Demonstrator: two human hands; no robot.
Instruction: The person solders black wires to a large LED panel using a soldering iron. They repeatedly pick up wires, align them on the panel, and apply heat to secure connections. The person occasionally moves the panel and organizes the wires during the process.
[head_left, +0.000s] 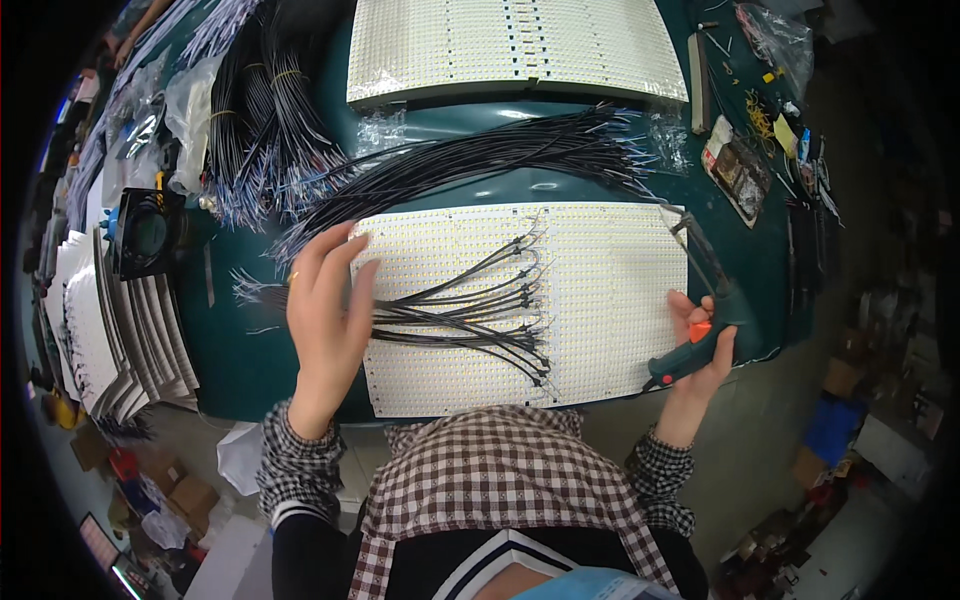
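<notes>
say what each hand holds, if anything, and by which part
The right hand grips the green tool by its handle; the left hand, open, seems empty.

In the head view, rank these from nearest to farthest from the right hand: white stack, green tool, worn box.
1. Green tool: gripped in the right hand.
2. Worn box: beyond that hand, at upper right.
3. White stack: far left, across the table.

Black wires [410, 319] fan across the white board [610, 310], which lies flat; a green tool [683, 362] tilts at its right edge.
</notes>
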